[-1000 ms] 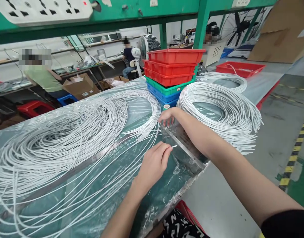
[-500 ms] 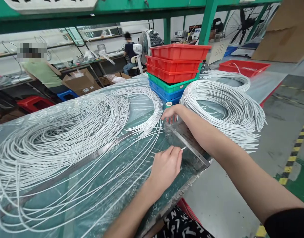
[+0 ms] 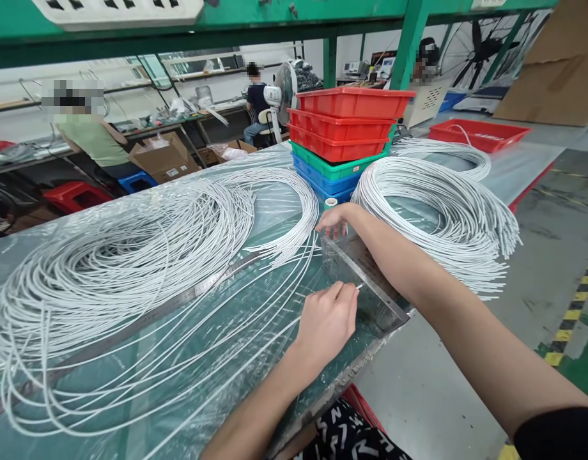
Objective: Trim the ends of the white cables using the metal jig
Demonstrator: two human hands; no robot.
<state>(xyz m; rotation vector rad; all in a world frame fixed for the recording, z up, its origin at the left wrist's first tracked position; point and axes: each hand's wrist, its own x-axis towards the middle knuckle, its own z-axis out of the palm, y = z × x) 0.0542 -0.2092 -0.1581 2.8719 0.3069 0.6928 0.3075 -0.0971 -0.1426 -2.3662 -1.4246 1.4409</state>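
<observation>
My left hand (image 3: pixel 326 319) is closed around a white cable (image 3: pixel 255 353); a short end pokes out past the fingers, and the rest trails down to the lower left. It hovers beside a metal box (image 3: pixel 378 287) at the table's edge. Over the far end of that box, my right hand (image 3: pixel 336 219) hangs with its thumb and fingers apart and nothing visible in them; the fingertips are partly hidden. A small tape roll (image 3: pixel 330 203) stands just behind it. Several loose cables (image 3: pixel 179 362) curve across the table on the left.
Left lies a large coil of white cable (image 3: pixel 131 255) along a steel ruler (image 3: pixel 179 299); another coil (image 3: pixel 433 198) sits right of my forearm. Stacked red trays (image 3: pixel 344 131) rise behind, and a red tray (image 3: pixel 480 135) stands back right. A green frame (image 3: pixel 275 29) crosses overhead. Other people sit beyond.
The whole view has shifted slightly, so everything sits a little further right. Both hands keep nearly the same pose, and the left hand still holds the cable.
</observation>
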